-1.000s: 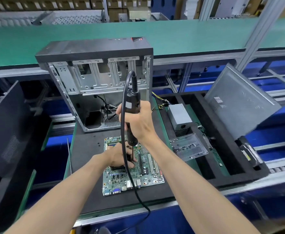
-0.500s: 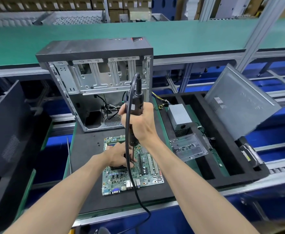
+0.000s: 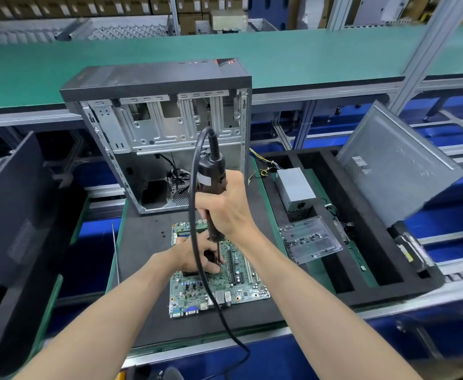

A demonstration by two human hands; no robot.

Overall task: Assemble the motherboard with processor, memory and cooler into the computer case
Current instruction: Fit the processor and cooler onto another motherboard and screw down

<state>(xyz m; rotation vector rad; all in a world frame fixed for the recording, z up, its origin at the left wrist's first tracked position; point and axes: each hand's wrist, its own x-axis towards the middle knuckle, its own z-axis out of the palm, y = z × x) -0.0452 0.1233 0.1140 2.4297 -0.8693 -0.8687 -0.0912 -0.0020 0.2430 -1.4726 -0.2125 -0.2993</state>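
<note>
Right hand holds electric screwdriver upright over motherboard.

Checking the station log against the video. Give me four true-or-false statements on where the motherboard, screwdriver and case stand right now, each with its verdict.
1. The right hand grips the electric screwdriver upright over the motherboard. True.
2. The motherboard is mounted inside the computer case. False: it lies flat on the black mat in front of the case.
3. The left hand rests on the motherboard near the screwdriver's tip. True.
4. The case lies flat on its side. False: it stands upright, open side toward the person.
</note>
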